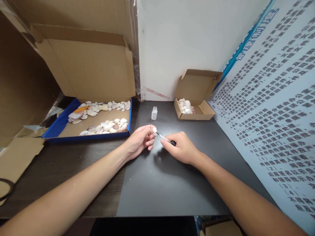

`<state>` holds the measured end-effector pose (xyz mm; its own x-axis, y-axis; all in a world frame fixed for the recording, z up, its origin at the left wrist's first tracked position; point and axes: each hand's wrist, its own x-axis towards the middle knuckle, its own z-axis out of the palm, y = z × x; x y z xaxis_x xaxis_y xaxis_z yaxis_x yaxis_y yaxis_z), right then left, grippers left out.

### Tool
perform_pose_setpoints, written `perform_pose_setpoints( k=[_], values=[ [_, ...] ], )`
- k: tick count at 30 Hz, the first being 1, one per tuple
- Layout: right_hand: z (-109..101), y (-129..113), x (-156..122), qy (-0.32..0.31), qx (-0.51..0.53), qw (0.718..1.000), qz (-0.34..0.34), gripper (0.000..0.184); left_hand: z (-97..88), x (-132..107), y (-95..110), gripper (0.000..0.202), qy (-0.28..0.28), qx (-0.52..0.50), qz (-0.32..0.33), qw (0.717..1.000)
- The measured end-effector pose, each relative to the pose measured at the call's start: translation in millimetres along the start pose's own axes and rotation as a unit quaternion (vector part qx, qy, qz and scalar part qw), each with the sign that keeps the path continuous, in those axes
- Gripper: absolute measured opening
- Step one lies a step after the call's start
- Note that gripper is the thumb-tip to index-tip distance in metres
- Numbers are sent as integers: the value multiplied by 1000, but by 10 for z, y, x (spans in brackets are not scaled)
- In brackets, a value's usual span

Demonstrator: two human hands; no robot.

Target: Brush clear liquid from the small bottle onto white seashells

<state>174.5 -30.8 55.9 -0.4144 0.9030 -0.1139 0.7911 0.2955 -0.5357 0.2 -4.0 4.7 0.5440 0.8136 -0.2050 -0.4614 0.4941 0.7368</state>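
- I see a dark table [73, 170] with a black mat [172, 183] covering its right part.
- A small glass bottle [154, 113] stands upright on the mat.
- A small cardboard box [197, 98] holding shells sits at the mat's far right.
- A blue-rimmed cardboard tray [59, 126] of shells rests at far left.

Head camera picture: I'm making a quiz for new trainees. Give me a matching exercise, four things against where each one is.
Things:
1. small shell
2. thin brush
3. small clear bottle
4. small cardboard box

Places:
A. standing on the dark mat, beyond the hands
B. pinched in the left hand's fingertips
C. by the wall on the right, lid open, a few shells inside
D. held in the right hand, tip at the shell

Pairs: 1-B, 2-D, 3-A, 4-C
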Motion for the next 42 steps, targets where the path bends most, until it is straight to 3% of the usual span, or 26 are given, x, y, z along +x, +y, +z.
perform_pose_setpoints(
  k=[21,27,34,42],
  values=[
    [11,-31,9,-8,-30,999,42,46,-27,4,-24,10,-7,2,8,1000],
    [1,-4,30,17,-48,995,91,49,-31,1,-11,8,-1,-2,29,1000],
    [13,-30,2,-17,-10,1000,7,47,-22,2,-29,8,4,5,18,1000],
    [-9,4,16,33,-29,996,82,49,-21,3,-20,8,5,-12,14,1000]
  ],
)
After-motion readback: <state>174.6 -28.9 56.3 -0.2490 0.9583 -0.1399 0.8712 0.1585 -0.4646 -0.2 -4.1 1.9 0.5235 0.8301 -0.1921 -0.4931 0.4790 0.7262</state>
